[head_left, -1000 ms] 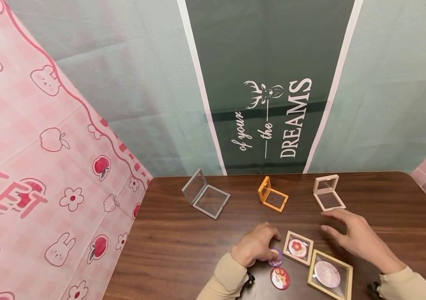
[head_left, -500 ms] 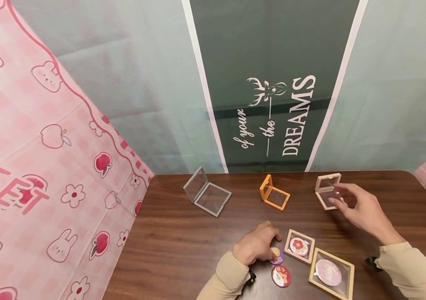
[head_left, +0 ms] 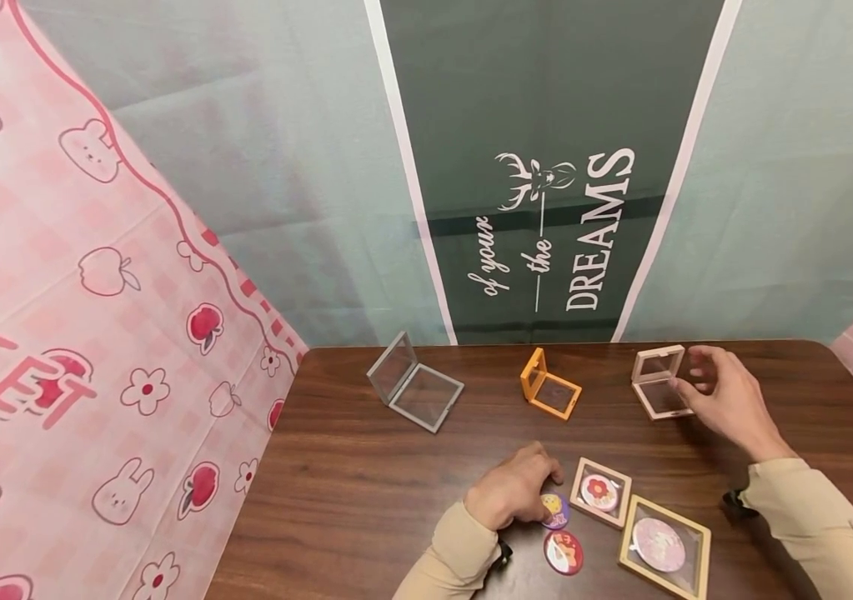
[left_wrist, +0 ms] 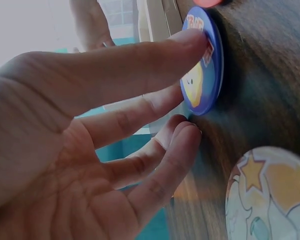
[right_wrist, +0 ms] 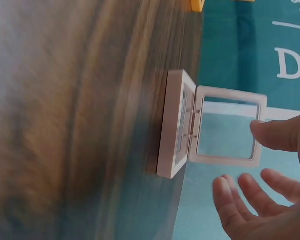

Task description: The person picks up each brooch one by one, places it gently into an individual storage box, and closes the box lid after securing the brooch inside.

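My left hand (head_left: 516, 487) rests at a purple-blue round badge (head_left: 555, 510) on the table. In the left wrist view its straight thumb lies over the badge's face, with the index fingertip at the rim. My right hand (head_left: 730, 400) is beside a pale pink square display case (head_left: 661, 410) that stands open. The thumb tip overlaps the edge of the raised lid (right_wrist: 230, 159) in the right wrist view, while the other fingers are loosely bent and apart from it. A badge with a star (left_wrist: 267, 195) lies near the left hand, hidden in the head view.
A red badge (head_left: 564, 552) lies in front. A pink case (head_left: 619, 521) and a gold case (head_left: 704, 554), each shut over a badge, sit between the hands. Open grey (head_left: 437, 429) and orange (head_left: 564, 415) cases stand at the back, before a hanging cloth (head_left: 336, 250).
My right hand has moved forward from in front of the pale pink case to its raised lid, then slightly to the right. The left hand has stayed at the purple-blue badge.
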A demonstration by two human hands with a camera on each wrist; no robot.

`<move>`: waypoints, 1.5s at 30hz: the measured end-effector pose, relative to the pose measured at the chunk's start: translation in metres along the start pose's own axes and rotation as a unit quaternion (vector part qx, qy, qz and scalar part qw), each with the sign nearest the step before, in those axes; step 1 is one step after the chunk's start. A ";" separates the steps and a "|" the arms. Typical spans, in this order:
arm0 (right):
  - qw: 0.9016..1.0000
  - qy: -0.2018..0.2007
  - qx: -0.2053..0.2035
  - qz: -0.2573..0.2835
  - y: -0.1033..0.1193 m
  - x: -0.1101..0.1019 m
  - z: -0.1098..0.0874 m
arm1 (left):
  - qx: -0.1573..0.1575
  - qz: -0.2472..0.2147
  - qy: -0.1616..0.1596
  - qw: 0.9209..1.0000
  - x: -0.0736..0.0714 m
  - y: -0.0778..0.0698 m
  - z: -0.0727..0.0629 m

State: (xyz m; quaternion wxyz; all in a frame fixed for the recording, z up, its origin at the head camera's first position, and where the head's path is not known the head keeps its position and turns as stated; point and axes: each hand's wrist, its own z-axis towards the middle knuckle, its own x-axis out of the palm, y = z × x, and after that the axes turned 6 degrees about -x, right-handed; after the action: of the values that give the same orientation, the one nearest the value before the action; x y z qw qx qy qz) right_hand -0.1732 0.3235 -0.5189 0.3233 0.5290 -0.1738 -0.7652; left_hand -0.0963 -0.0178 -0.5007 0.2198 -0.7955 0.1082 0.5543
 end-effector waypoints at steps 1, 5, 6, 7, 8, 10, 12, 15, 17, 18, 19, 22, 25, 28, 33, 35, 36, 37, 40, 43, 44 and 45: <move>1.000 0.007 0.002 -0.003 -0.002 0.001 0.004 | 0.001 0.001 -0.002 1.000 0.000 0.000 0.000; 0.999 0.034 0.000 -0.019 -0.012 0.005 0.016 | 0.001 0.000 -0.011 1.000 -0.001 0.001 -0.001; 0.999 0.040 0.000 -0.024 -0.015 0.006 0.018 | 0.001 0.001 -0.013 1.000 0.000 0.002 -0.002; 0.999 0.046 0.000 -0.028 -0.017 0.006 0.020 | 0.001 0.000 -0.014 1.000 0.000 0.002 -0.001; 0.998 0.052 0.001 -0.034 -0.019 0.007 0.021 | 0.000 -0.001 -0.015 1.000 0.000 0.002 -0.002; 0.997 0.064 0.002 -0.042 -0.023 0.007 0.023 | -0.001 0.000 -0.015 1.000 0.001 0.002 -0.001; 0.996 0.071 0.004 -0.045 -0.025 0.007 0.024 | -0.004 0.002 -0.013 1.000 0.002 0.002 -0.001; 0.996 0.079 0.003 -0.044 -0.025 0.007 0.025 | -0.010 0.004 -0.013 1.000 0.001 0.000 -0.001; 0.996 0.082 0.005 -0.044 -0.024 0.007 0.026 | -0.012 0.006 -0.012 1.000 0.001 0.000 -0.001; 0.995 0.085 0.007 -0.044 -0.023 0.007 0.026 | -0.011 0.005 -0.012 1.000 0.002 0.000 -0.001; 0.995 0.087 0.009 -0.045 -0.023 0.007 0.026 | -0.011 0.005 -0.013 1.000 0.001 0.001 -0.001; 0.994 0.095 0.014 -0.049 -0.022 0.006 0.026 | -0.009 0.002 -0.015 1.000 0.002 0.002 -0.001; 0.993 0.101 0.010 -0.057 -0.024 0.006 0.025 | -0.006 0.005 -0.016 1.000 0.001 0.002 -0.001; 0.993 0.101 0.002 -0.061 -0.027 0.006 0.023 | 0.000 0.009 -0.012 1.000 0.000 0.003 -0.001; 0.993 0.097 -0.007 -0.063 -0.030 0.005 0.019 | 0.002 -0.033 0.002 0.999 -0.001 0.005 -0.001; 0.993 0.096 -0.012 -0.062 -0.030 0.004 0.017 | 0.001 -0.055 0.009 0.998 -0.002 0.007 -0.002; 0.993 0.097 -0.013 -0.061 -0.030 0.003 0.016 | 0.003 -0.065 0.012 0.998 -0.002 0.008 -0.002; 0.993 0.098 -0.014 -0.061 -0.030 0.003 0.015 | 0.004 -0.074 0.016 0.997 -0.003 0.010 -0.002; 0.993 0.097 -0.015 -0.060 -0.030 0.001 0.010 | 0.013 -0.096 0.030 0.995 -0.004 0.015 -0.003; 0.993 0.098 -0.011 -0.063 -0.030 -0.002 0.004 | 0.026 -0.122 0.041 0.991 -0.005 0.022 -0.003; 0.993 0.098 -0.010 -0.064 -0.030 -0.004 0.002 | 0.033 -0.132 0.044 0.990 -0.005 0.024 -0.002; 0.993 0.100 -0.008 -0.064 -0.030 -0.005 -0.001 | 0.040 -0.141 0.046 0.988 -0.005 0.027 -0.002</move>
State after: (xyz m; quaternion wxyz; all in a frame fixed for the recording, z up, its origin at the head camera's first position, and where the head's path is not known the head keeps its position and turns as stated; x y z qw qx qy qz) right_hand -0.1804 0.3488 -0.5339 0.2932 0.6104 -0.1000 -0.7290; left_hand -0.1079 -0.0424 -0.5013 0.3222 -0.8182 0.0267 0.4754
